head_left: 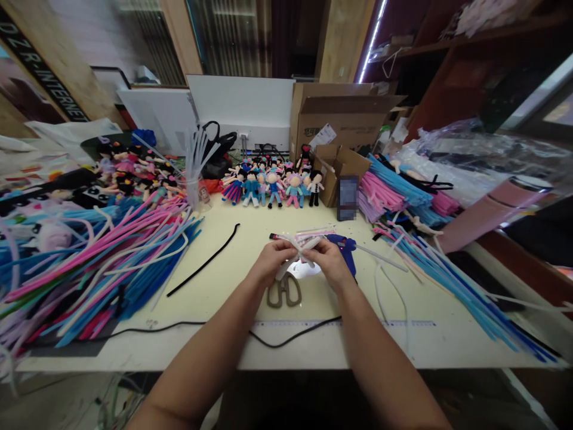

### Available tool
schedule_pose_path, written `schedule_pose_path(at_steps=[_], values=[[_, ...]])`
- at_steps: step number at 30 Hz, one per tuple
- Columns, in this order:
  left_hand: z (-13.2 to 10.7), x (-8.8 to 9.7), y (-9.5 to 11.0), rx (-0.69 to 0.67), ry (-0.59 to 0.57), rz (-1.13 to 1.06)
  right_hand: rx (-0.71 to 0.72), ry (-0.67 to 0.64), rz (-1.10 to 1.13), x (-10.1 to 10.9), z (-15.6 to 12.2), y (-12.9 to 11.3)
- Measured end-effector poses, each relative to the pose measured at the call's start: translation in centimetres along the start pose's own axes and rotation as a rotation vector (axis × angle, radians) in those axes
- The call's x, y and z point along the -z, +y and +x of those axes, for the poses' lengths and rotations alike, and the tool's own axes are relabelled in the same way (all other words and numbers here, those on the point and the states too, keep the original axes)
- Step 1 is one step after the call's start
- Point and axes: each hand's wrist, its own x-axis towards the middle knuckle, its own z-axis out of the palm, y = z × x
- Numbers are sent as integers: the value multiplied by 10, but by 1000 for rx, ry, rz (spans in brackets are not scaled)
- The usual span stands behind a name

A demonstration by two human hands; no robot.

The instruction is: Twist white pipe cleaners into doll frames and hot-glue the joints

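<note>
Over the middle of the table, my left hand (271, 261) pinches a white pipe cleaner (293, 243) between thumb and fingertips. My right hand (330, 261) is closed on the same white fuzzy piece from the other side, and its short ends cross between the hands. Whether it is one piece or two I cannot tell. Scissors (290, 292) lie just below the hands, their grey-brown handles showing and the blades mostly hidden. Against the right hand's far side lies a blue glue gun (346, 249) with a glue stick (380, 257) in its back.
A black pipe cleaner (203, 261) lies left of the hands. Heaps of coloured pipe cleaners (111, 257) flank both sides. Small dolls (273, 188) stand at the back, beside cardboard boxes (347, 170) and a phone (347, 197). A black cable (286, 341) crosses the front; a pink bottle (496, 209) leans right.
</note>
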Motion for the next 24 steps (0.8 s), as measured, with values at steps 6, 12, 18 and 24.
schedule_pose_path(at_steps=[6, 12, 18, 24], values=[[1, 1, 0, 112, -97, -163, 18, -51, -29, 2, 0, -1], [0, -1, 0, 188, -181, -235, 24, -88, -14, 4, -1, -1], [-1, 3, 1, 192, -229, -250, 2, -98, 43, 9, 0, 4], [-4, 0, 1, 159, -206, -197, -19, -177, 133, 4, 0, 2]])
